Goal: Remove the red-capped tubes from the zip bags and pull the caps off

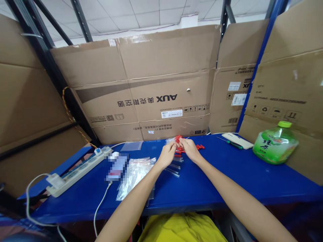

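Both hands meet near the back of the blue table, over a pile of small red pieces [200,147] and thin clear tubes [174,169]. My left hand [167,154] is closed, its fingertips pinched beside the red pieces. Close by on its right, my right hand [190,150] is closed too, thumb and fingers together, with a thin tip showing just above it. Whatever the fingers grip is too small to make out. Clear plastic zip bags [135,176] lie in a stack left of my left forearm.
A white power strip [78,173] with plugs and cables lies at left, beside a phone [116,169] on a cable. At right stand a green bottle [275,144] and a white-and-green tool [237,141]. Cardboard walls [151,84] enclose the blue table [227,178].
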{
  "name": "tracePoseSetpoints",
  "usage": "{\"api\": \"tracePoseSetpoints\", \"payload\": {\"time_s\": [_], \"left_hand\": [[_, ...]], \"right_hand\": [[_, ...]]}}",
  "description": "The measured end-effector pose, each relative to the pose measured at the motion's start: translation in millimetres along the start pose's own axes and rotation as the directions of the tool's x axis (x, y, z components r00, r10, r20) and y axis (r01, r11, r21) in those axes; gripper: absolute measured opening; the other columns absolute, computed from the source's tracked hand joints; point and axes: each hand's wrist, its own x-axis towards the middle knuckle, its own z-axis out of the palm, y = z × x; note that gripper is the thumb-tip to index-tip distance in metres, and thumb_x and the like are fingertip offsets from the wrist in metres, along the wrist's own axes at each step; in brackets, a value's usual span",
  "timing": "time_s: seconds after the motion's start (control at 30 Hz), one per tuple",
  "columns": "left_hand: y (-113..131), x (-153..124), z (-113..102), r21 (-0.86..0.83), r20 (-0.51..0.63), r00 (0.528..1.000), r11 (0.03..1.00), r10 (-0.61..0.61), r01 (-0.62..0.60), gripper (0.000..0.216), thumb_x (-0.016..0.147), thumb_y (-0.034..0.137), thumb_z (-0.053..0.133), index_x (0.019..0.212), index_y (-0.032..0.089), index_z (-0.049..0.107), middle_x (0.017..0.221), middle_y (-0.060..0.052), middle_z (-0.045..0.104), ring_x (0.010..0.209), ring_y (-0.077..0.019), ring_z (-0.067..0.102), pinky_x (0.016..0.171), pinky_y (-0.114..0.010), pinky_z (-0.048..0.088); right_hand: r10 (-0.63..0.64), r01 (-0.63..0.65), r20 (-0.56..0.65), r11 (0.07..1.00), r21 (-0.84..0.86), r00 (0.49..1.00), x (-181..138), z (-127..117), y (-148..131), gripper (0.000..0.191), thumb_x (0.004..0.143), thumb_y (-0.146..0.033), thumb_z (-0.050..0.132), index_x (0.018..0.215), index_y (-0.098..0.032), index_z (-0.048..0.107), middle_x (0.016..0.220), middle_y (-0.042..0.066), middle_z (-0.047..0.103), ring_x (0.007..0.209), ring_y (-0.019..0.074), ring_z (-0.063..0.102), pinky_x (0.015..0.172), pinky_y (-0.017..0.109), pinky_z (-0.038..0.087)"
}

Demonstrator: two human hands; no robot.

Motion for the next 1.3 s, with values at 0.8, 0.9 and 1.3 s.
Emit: {"api": "tracePoseSetpoints", "payload": {"time_s": [0.8,0.9,1.3], "left_hand": [[-0.2,-7.6,-2.2,0.345,0.072,0.992,0.931,0.102,-0.12,0.024,0.102,0.022,0.034,0.097,0.02,0.058,0.089,-0.005,0.069,0.082,-0.0194,0.064,0.078,-0.03,0.045],[-2.3,-5.6,-1.8,0.295,0.091,0.991,0.948,0.098,-0.12,0.022,0.099,0.02,0.034,0.091,0.02,0.055,0.088,-0.004,0.067,0.081,-0.0186,0.062,0.078,-0.03,0.044],[-6.6,0.5,0.1,0.035,0.087,0.995,0.998,0.044,-0.047,0.019,0.091,0.021,0.036,0.083,0.018,0.052,0.08,-0.002,0.059,0.075,-0.0153,0.052,0.078,-0.029,0.046]], "right_hand": [[-0.034,0.036,0.016,0.994,-0.107,0.999,0.4,8.4,5.2,0.051,0.096,-0.056,0.041,0.057,-0.022,0.042,0.054,0.0,0.047,0.056,0.0145,0.043,0.059,0.029,0.031],[-0.059,0.066,0.056,0.988,-0.137,0.997,-0.6,7.2,3.6,0.049,0.097,-0.051,0.039,0.058,-0.021,0.047,0.057,0.002,0.054,0.057,0.016,0.05,0.06,0.029,0.033],[-0.079,0.085,0.058,0.99,-0.111,0.995,-3.9,7.5,-7.1,0.049,0.097,-0.048,0.039,0.062,-0.02,0.058,0.067,0.007,0.067,0.067,0.0202,0.06,0.068,0.03,0.041]]}}
